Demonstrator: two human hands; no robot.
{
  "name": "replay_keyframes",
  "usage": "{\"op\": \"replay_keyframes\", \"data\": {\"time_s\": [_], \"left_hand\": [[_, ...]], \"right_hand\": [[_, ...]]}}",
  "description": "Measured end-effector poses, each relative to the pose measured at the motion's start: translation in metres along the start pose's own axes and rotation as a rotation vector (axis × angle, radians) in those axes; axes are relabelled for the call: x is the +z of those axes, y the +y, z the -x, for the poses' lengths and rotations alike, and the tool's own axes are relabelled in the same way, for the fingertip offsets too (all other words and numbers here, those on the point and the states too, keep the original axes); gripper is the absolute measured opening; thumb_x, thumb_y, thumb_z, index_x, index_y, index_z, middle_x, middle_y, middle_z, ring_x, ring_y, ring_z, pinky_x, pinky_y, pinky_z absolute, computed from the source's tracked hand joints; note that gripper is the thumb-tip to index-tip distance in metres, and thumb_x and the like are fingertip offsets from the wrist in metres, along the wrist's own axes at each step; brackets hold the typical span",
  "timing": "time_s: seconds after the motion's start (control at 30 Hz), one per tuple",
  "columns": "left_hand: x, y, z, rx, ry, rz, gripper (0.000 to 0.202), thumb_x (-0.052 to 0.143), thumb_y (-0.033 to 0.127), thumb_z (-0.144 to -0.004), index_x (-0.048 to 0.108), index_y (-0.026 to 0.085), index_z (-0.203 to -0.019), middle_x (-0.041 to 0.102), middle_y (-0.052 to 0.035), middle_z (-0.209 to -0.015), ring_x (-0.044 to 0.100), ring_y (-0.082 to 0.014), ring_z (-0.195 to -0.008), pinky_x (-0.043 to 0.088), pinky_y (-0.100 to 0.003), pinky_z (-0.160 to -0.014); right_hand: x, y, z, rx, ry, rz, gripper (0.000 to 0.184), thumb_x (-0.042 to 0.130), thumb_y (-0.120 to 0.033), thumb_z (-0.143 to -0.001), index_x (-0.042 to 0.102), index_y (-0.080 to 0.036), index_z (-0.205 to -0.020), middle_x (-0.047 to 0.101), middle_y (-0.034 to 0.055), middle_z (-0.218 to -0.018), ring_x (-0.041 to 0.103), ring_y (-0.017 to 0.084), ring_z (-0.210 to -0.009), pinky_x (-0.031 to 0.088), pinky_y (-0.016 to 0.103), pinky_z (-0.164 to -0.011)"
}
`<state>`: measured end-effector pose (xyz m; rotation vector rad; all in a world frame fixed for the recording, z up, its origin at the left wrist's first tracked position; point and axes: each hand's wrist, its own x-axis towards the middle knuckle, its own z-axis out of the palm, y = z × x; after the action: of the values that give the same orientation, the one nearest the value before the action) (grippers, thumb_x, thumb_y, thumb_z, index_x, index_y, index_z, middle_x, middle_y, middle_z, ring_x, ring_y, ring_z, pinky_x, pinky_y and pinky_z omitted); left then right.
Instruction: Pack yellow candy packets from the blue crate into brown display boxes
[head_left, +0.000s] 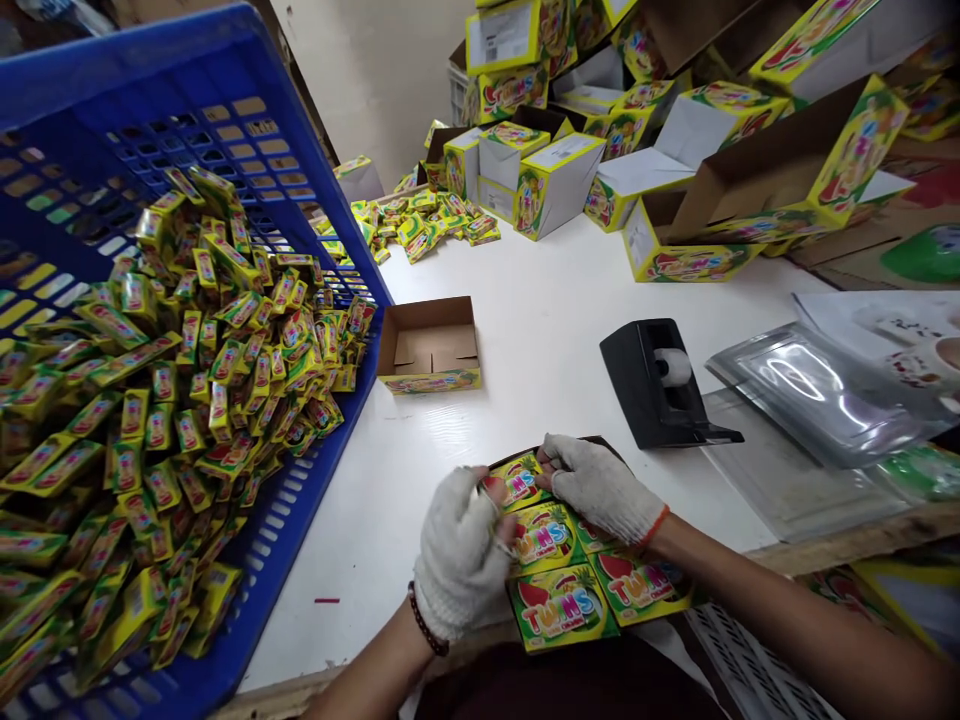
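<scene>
My left hand (463, 555), in a white knitted glove with bare fingertips, curls at the left edge of a small yellow-green "TWINS" candy packet (519, 482). My right hand (604, 492), gloved alike with an orange cuff edge, pinches the same packet from its right side. Nearer to me, several matching candy packets (566, 605) lie flat in rows, printed faces up. A dark edge of a box (600, 441) shows behind my right fingers; the rest of it is mostly hidden by the packets and hands.
A blue plastic crate (315, 540) heaped with small packets (217, 370) stands at left. An open carton (429, 345) sits beside it. To the right are a black tape dispenser (660, 390) and clear plastic sheets (817, 390). Yellow cartons (559, 185) and loose packets (431, 222) lie behind.
</scene>
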<state>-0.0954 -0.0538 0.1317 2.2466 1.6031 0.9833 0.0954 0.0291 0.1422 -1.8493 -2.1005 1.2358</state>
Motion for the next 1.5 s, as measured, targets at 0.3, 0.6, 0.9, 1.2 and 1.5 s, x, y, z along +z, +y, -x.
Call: {"op": "replay_keyframes", "data": {"time_s": [0.3,0.6,0.9,1.2,1.5], "left_hand": [[0.007,-0.003,-0.034,-0.080,-0.383,0.029,0.051,0.062,0.028,-0.086,0.050,0.015,-0.134,0.066,-0.0128,-0.116,0.062,-0.0275,-0.105,0.053,-0.045,-0.093],[-0.022,0.002,-0.070,-0.484,-0.356,0.283,0.024,0.058,0.034,-0.085,0.062,0.019,-0.103,0.065,-0.0007,-0.082,0.058,-0.0161,-0.073,0.048,-0.027,-0.066],[-0.020,0.003,-0.098,-0.619,-0.556,0.101,0.012,0.052,0.019,-0.082,0.060,0.018,-0.073,0.059,0.0014,-0.060,0.055,-0.0130,-0.058,0.037,-0.022,-0.052],[-0.017,0.021,-0.096,-0.523,-0.548,-0.143,0.008,0.051,0.016,-0.088,0.057,0.020,-0.083,0.067,-0.0029,-0.080,0.062,-0.0177,-0.075,0.040,-0.027,-0.064],[0.016,0.038,-0.067,-0.589,-0.648,-0.389,0.017,0.045,0.018,-0.092,0.057,0.021,-0.104,0.067,-0.0095,-0.103,0.066,-0.0239,-0.088,0.047,-0.031,-0.070]], "right_hand": [[-0.002,0.019,0.018,-0.237,0.204,-0.236,0.020,0.053,-0.027,-0.079,0.055,-0.022,-0.098,0.067,0.0057,-0.090,0.064,0.022,-0.085,0.051,0.035,-0.079],[-0.017,0.013,0.015,-0.131,0.034,-0.711,0.027,0.056,-0.040,-0.078,0.042,-0.025,-0.094,0.060,0.0001,-0.081,0.060,0.017,-0.073,0.051,0.029,-0.065],[-0.024,0.025,0.016,-0.090,-0.036,-0.250,0.017,0.047,-0.031,-0.087,0.060,-0.021,-0.091,0.066,0.0013,-0.079,0.059,0.018,-0.072,0.046,0.029,-0.065],[-0.008,0.028,0.022,-0.585,-0.282,0.249,0.014,0.057,-0.016,-0.086,0.070,-0.019,-0.091,0.070,0.0055,-0.094,0.060,0.021,-0.089,0.043,0.032,-0.080],[0.000,0.040,0.024,-0.670,-0.194,0.287,0.019,0.052,-0.015,-0.091,0.070,-0.017,-0.094,0.067,0.0089,-0.097,0.060,0.022,-0.086,0.043,0.035,-0.075]]}}
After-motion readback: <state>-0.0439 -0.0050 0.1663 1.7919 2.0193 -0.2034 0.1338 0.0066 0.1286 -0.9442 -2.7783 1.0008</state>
